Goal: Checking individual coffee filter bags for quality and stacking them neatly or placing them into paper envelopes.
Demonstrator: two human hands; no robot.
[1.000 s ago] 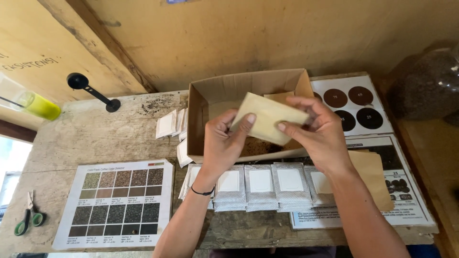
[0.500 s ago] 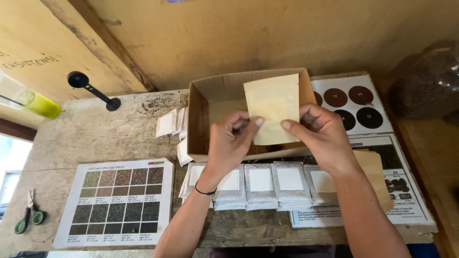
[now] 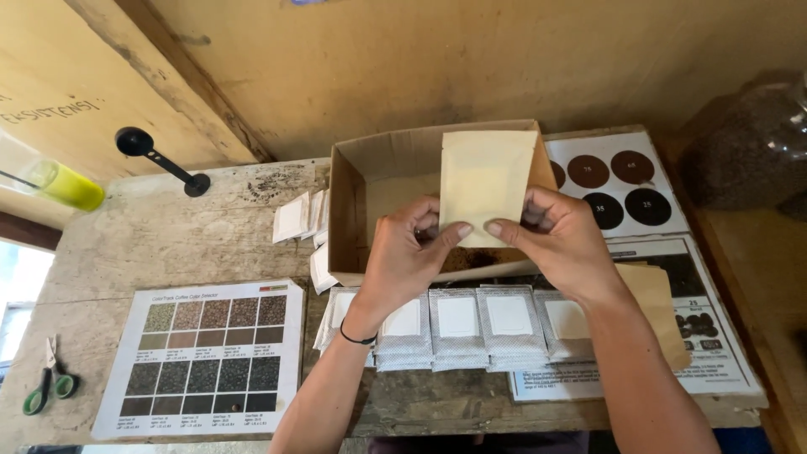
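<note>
Left hand (image 3: pixel 412 252), right hand (image 3: pixel 559 240) pinch tan pouch (image 3: pixel 486 185) upright over cardboard box (image 3: pixel 353 193).

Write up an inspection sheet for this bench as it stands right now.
Surface: worn wooden table, rough and stained.
Job's things: tan paper pouch held upright over an open cardboard box; a row of silvery packets with white labels along the front edge.
Clutter: small white packets left of the box; colour chart sheet; sheet with dark circles; black scoop; green-handled scissors; yellow-green container.
Hands: left hand and right hand both pinch the pouch's lower edge.
Cables: nothing seen.
Surroundings: plywood wall behind; clear bag of dark contents at right.
</note>
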